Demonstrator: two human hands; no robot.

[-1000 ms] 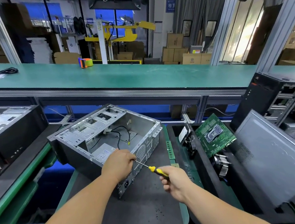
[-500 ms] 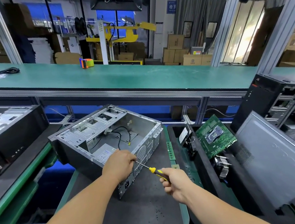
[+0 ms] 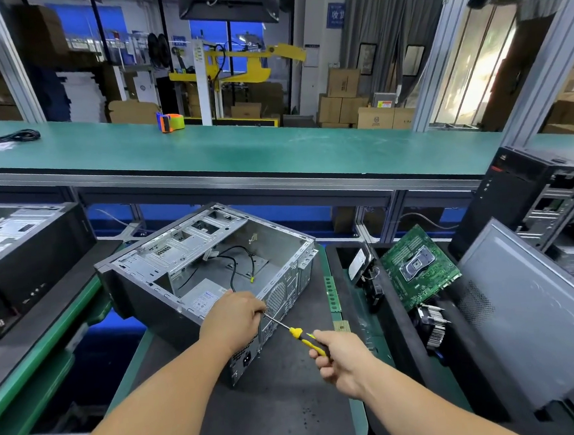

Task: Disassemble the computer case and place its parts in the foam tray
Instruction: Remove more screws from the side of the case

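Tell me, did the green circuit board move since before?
No. The green circuit board leans in the foam tray at the same spot, just right of the open computer case, as in both earlier pictures.

Silver-grey computer case (image 3: 192,259), yellow-and-black screwdriver (image 3: 304,339), green motherboard (image 3: 416,269), black foam tray (image 3: 393,315), green bench (image 3: 239,149), orange tape dispenser (image 3: 170,122)
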